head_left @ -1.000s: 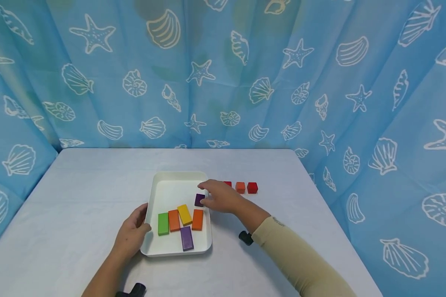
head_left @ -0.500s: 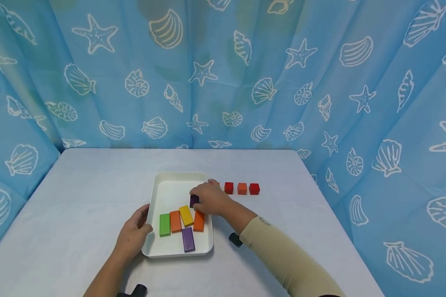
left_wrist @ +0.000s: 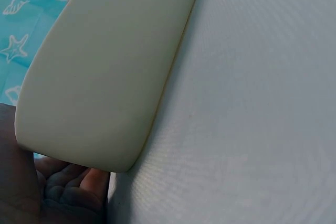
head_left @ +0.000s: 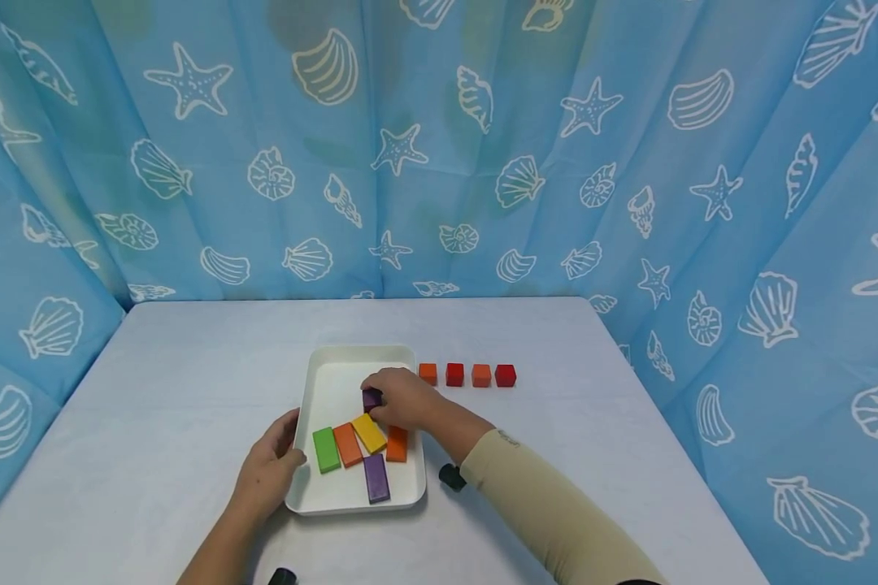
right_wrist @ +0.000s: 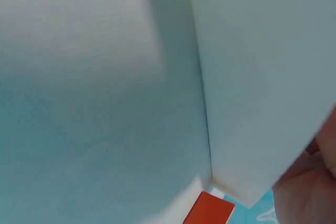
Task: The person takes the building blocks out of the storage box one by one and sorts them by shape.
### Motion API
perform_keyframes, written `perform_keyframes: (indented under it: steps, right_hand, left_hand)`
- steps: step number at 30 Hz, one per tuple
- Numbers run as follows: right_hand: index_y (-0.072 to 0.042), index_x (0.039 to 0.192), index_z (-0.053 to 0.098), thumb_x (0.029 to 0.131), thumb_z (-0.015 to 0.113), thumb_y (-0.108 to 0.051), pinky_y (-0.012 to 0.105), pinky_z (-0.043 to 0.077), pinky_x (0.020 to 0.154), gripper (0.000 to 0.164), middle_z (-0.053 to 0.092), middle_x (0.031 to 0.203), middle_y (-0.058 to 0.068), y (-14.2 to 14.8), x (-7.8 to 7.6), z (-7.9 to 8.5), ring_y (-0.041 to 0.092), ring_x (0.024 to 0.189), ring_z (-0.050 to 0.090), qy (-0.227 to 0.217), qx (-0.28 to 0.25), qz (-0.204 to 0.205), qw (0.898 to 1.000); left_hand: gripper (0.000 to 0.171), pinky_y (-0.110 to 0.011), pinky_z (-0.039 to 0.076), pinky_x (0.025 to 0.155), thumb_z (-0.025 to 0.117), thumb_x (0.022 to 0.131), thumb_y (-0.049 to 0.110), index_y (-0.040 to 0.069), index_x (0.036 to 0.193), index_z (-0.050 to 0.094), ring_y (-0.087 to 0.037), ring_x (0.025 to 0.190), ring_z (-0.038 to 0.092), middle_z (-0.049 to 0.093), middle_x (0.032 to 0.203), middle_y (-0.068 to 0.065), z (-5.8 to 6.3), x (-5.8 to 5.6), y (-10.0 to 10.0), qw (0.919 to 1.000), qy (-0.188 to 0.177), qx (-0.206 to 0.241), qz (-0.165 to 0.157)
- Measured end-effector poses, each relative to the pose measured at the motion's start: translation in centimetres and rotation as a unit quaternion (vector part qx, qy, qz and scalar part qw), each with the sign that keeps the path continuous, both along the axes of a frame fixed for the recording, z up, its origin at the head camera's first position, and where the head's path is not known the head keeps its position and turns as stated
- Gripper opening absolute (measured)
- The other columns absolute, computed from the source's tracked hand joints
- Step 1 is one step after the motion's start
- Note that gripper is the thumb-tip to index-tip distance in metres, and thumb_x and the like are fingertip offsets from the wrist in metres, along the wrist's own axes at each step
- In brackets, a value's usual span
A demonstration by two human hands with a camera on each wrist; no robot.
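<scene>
A white tray (head_left: 340, 378) stands on the table. My left hand (head_left: 267, 467) holds its left side, thumb over the rim and fingers outside; the left wrist view shows the tray wall (left_wrist: 105, 77) beside that hand. Inside the tray, my right hand (head_left: 406, 398) pinches a dark purple block (head_left: 371, 400), partly hidden by the fingers. Close below it lie a yellow block (head_left: 369, 434), an orange block (head_left: 347, 444) and a green block (head_left: 326, 450). A second orange block (head_left: 397, 445) is partly covered by the right hand. Nearest the front is another purple block (head_left: 376, 478).
Right of the tray, several small cubes form a row, with an orange cube (head_left: 428, 374) at the tray end and a red cube (head_left: 506, 375) at the far end. A blue shell-patterned curtain (head_left: 439, 162) hangs behind the white-covered table (head_left: 593, 455).
My right hand has moved left and farther into the tray, shifting the dark purple block left, up to the yellow one. The row's left orange cube has come into view. My left hand stays on the tray.
</scene>
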State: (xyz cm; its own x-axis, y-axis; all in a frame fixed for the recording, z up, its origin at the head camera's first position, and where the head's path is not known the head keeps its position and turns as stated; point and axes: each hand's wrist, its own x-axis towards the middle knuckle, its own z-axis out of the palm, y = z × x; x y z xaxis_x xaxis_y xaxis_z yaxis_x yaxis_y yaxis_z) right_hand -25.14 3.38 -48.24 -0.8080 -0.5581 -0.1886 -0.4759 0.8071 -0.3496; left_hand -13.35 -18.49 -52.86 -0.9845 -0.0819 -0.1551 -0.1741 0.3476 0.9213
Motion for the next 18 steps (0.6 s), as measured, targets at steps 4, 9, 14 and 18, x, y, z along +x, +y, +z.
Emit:
perform_keyframes:
  steps: [4, 9, 14, 18]
  right_hand:
    - [-0.019, 0.143, 0.067, 0.097, 0.081, -0.025, 0.029, 0.058, 0.099, 0.048, 0.066, 0.133, -0.002, 1.3, 0.2, 0.3, 0.015, 0.117, 0.061, -0.025, -0.084, -0.023, 0.996]
    - [-0.017, 0.141, 0.068, 0.095, 0.083, -0.021, 0.028, 0.06, 0.094, 0.049, 0.066, 0.128, -0.003, 3.6, 0.2, 0.4, 0.015, 0.115, 0.063, -0.039, -0.155, -0.035, 0.987]
    - [-0.015, 0.141, 0.068, 0.094, 0.084, -0.018, 0.034, 0.061, 0.096, 0.05, 0.067, 0.128, 0.0, 6.6, 0.0, 0.3, 0.02, 0.117, 0.065, -0.04, -0.19, -0.059, 0.979]
    - [-0.014, 0.141, 0.069, 0.093, 0.084, -0.016, 0.038, 0.061, 0.098, 0.05, 0.067, 0.129, 0.001, 9.4, -0.3, 0.4, 0.023, 0.118, 0.066, -0.031, -0.198, -0.082, 0.976]
  left_hand:
    - [0.074, -0.055, 0.027, 0.126, 0.052, 0.095, 0.0, -0.002, 0.165, 0.03, -0.041, 0.157, 0.028, 0.031, 0.17, -0.023, 0.0, 0.0, 0.1, 1.0, 0.003, -0.002, 0.0]
    - [0.074, -0.056, 0.026, 0.126, 0.052, 0.095, 0.0, -0.001, 0.166, 0.029, -0.042, 0.157, 0.028, 0.032, 0.17, -0.023, 0.1, 0.1, 0.2, 1.0, -0.001, -0.003, 0.001]
    - [0.075, -0.055, 0.026, 0.126, 0.052, 0.094, 0.0, -0.001, 0.166, 0.03, -0.041, 0.157, 0.028, 0.032, 0.17, -0.023, 0.1, 0.0, 0.3, 1.0, -0.005, -0.003, 0.005]
    - [0.075, -0.055, 0.026, 0.127, 0.052, 0.094, 0.0, -0.001, 0.166, 0.029, -0.041, 0.158, 0.027, 0.032, 0.17, -0.023, 0.1, 0.0, 0.3, 1.0, -0.005, -0.004, 0.006]
